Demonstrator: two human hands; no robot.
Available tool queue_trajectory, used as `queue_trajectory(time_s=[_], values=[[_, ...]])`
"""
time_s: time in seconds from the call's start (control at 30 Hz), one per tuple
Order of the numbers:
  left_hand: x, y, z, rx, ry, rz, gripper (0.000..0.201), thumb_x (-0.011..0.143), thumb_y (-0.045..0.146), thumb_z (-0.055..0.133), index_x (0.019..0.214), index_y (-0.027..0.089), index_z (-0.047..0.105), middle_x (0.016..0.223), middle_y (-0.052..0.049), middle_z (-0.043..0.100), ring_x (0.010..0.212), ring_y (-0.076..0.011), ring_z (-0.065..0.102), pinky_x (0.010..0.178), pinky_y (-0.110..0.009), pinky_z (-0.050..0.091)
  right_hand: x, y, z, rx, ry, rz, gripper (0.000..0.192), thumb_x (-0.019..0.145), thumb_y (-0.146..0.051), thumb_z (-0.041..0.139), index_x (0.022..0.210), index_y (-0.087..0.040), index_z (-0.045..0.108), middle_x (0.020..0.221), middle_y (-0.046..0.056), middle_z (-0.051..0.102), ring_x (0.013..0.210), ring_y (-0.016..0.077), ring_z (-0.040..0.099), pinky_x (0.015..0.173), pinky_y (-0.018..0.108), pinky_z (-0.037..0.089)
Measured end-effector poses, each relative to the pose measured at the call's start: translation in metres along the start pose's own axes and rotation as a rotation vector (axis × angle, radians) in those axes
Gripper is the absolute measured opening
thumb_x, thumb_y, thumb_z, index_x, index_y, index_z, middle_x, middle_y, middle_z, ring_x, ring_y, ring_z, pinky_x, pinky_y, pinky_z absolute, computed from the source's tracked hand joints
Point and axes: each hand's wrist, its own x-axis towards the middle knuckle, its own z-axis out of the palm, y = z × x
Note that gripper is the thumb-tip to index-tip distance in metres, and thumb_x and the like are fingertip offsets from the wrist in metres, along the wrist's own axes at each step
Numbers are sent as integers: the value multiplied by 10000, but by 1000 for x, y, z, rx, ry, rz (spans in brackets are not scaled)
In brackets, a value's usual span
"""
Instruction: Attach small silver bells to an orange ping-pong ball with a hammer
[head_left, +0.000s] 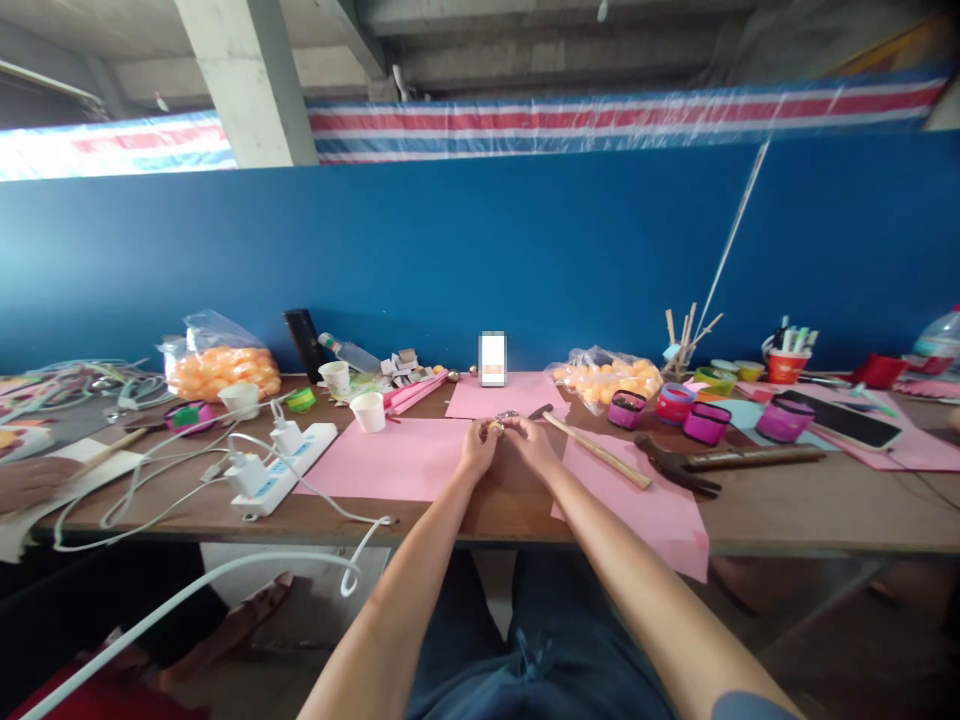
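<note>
My left hand (477,446) and my right hand (532,446) meet above the table's middle, fingers bent in a pinch. Between their fingertips is a small shiny metal piece (505,416), part silver and part gold-coloured, too small to name. Beside my right hand lies a small hammer (600,452) with a pale wooden handle. Sheets of pink paper lie around the hands: one (397,460) to the left, one (637,510) to the right under the hammer, and one (465,400) behind.
A white power strip (292,470) with plugs and loose cables sits left, near paper cups (367,412). A claw hammer (750,457), purple-rimmed containers (706,424) and a phone (844,420) lie right. Bags of orange balls (225,370) stand behind. Another person's blurred hand (37,483) is far left.
</note>
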Motion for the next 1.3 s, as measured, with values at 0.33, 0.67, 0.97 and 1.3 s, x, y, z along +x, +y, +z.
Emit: queue_trajectory(time_s=[0.33, 0.67, 0.97, 1.3], values=[[5, -7, -2, -12, -27, 50, 227, 770, 272, 506, 936, 174, 627, 928, -56, 659, 872, -179, 608, 812, -324, 463, 2, 6, 1, -20, 60, 7, 276, 740, -357, 538, 940, -186, 620, 979, 66, 652, 952, 208, 582, 854, 335, 430], [1, -6, 0, -68, -50, 10, 259, 754, 342, 541, 919, 151, 598, 849, -71, 661, 759, -170, 627, 718, -311, 499, 1, 5, 0, -9, 25, -22, 323, 760, -394, 519, 990, -185, 612, 992, 66, 652, 956, 201, 583, 842, 312, 439], [2, -5, -2, -42, -61, 40, 268, 766, 318, 513, 957, 156, 608, 909, -66, 655, 822, -168, 610, 761, -301, 478, 2, 6, 1, -25, -12, -61, 292, 804, -345, 476, 1001, -190, 626, 1043, 68, 640, 1043, 197, 545, 928, 332, 390], [2, -10, 0, -114, -47, 16, 268, 757, 375, 510, 883, 151, 587, 821, -61, 645, 759, -159, 606, 727, -301, 472, -3, 2, 3, -130, -53, -100, 323, 795, -315, 504, 1082, -182, 567, 1074, 75, 622, 1016, 189, 562, 886, 318, 433]])
